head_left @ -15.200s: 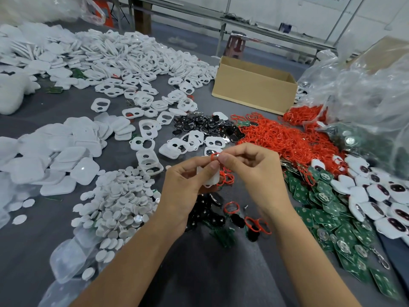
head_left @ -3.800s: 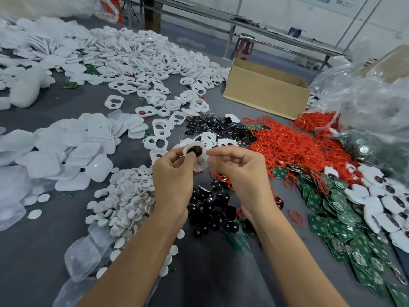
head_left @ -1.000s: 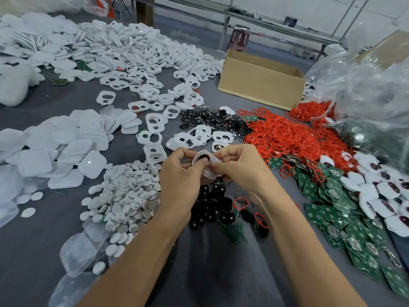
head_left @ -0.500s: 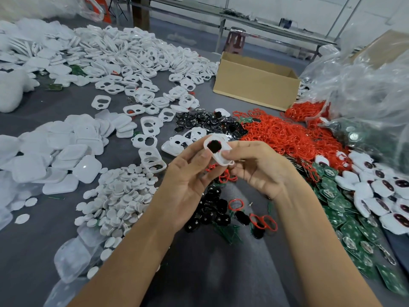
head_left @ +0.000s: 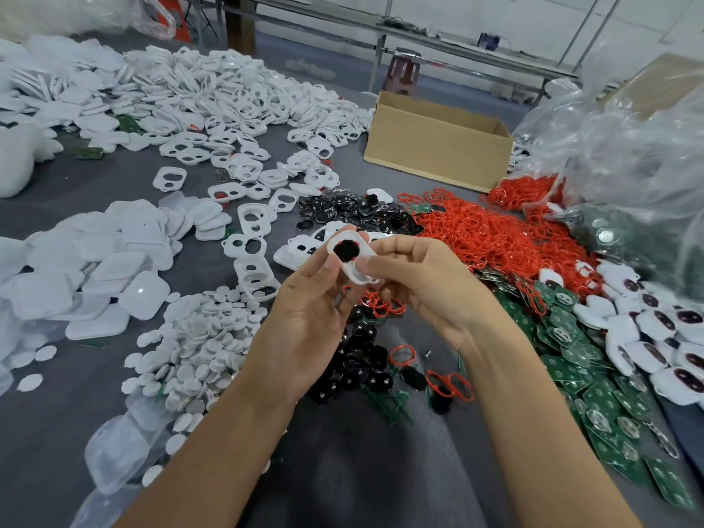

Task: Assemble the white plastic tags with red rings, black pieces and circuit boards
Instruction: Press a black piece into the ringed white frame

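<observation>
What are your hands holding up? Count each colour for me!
White plastic tag: 1
Black piece: 1
Red ring: 1, only slivers show
Total: 3, fitted together and pinched between the left hand and right hand.

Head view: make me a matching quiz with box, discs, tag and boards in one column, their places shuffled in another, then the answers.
1 box
2 discs
3 tag
4 boards

A held by left hand and right hand
B beyond the rings
C right of the right hand
D left of the left hand

Pairs: 1-B, 2-D, 3-A, 4-C
</observation>
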### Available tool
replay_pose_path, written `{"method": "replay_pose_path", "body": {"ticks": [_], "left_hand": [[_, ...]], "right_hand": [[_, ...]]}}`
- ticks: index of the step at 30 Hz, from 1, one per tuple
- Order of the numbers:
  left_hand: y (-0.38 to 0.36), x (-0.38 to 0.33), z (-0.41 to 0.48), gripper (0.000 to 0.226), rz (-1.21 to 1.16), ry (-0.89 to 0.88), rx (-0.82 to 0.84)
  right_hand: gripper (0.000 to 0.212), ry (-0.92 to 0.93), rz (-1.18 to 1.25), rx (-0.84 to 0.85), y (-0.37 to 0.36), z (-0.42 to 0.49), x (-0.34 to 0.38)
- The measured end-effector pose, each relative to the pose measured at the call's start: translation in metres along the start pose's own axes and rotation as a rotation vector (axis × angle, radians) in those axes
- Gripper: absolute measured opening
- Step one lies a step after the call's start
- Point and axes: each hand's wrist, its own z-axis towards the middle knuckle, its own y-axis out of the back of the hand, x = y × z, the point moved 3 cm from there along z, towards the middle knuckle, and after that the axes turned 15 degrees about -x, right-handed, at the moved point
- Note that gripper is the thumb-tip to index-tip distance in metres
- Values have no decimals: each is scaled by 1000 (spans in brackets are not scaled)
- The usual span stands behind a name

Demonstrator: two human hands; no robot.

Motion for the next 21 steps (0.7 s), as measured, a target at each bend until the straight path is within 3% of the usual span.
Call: {"method": "replay_pose_path", "body": {"ticks": [5,11,13,17,21], "left_hand": [[3,-1,0,25,-76,39,-45],[8,-5,3,32,-240,98,-185],[10,-8,4,32,-261,91,-202],[24,-29,8,34,-335,-13,-264],[37,-53,10,35,-450,-124,-301]], "right_hand": [[33,47,-67,20,0,-2,4],[19,316,-342,-308,31,9,5],[18,398,-505,-338,38,13,2],[37,430,-724,-329,36,14,-4],[34,455,-760,-312,22,14,-6]]}}
